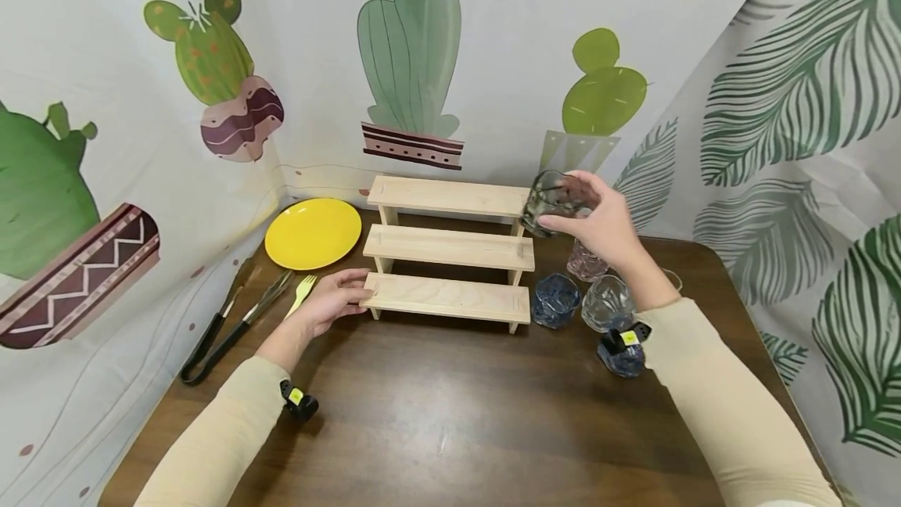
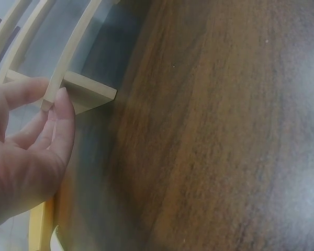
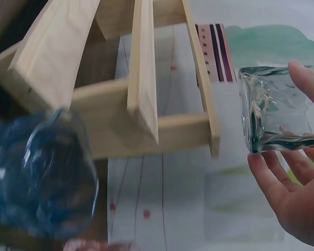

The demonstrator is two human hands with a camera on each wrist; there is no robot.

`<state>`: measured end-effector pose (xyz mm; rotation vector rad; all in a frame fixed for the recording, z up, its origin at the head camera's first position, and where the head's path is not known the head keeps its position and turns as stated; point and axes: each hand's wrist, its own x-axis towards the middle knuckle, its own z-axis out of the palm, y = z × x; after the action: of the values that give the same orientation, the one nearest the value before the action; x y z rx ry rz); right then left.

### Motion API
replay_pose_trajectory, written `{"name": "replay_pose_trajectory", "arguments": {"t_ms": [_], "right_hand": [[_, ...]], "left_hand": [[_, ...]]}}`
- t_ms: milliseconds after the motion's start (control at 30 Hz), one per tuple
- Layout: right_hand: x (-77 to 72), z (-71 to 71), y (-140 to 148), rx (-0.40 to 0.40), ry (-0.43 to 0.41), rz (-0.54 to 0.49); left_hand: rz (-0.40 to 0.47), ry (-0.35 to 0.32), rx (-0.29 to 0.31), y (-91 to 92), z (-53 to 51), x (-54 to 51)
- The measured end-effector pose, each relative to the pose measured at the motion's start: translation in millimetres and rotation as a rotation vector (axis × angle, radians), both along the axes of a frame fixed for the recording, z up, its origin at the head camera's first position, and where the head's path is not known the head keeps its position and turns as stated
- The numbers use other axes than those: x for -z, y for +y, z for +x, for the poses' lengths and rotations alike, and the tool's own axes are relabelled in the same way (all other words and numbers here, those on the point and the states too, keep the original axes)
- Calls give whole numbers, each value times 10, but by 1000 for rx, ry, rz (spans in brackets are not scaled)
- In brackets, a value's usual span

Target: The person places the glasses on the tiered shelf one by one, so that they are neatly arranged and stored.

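Observation:
A three-step wooden rack (image 1: 450,297) stands on the table. My left hand (image 1: 334,303) pinches the left end of its lowest board, thumb and fingers on either side in the left wrist view (image 2: 34,151). My right hand (image 1: 604,219) holds a clear, greyish glass (image 1: 551,198) in the air beside the rack's top right end. In the right wrist view the glass (image 3: 280,110) lies sideways between the thumb and fingers of my right hand (image 3: 298,198), apart from the rack (image 3: 115,125).
Right of the rack stand a blue glass (image 1: 555,302), a clear glass (image 1: 608,305), a pink glass (image 1: 586,263) and another blue glass (image 1: 622,358) under my wrist. At left lie a yellow plate (image 1: 313,233), a yellow fork (image 1: 304,291) and black-handled tongs (image 1: 224,341).

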<state>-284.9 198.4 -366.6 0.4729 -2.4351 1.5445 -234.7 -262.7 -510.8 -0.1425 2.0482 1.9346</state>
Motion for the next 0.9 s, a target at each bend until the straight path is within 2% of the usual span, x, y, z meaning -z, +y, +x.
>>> {"name": "replay_pose_trajectory", "arguments": {"t_ms": [433, 733, 900], "right_hand": [[26, -392, -865, -79, -52, -94], [27, -552, -1347, -94, -52, -62], [47, -604, -1565, -87, -89, -51]], "left_hand": [[3, -8, -16, 1, 20, -4], [-1, -1, -11, 25, 6, -26], [-7, 6, -6, 19, 13, -28]]}}
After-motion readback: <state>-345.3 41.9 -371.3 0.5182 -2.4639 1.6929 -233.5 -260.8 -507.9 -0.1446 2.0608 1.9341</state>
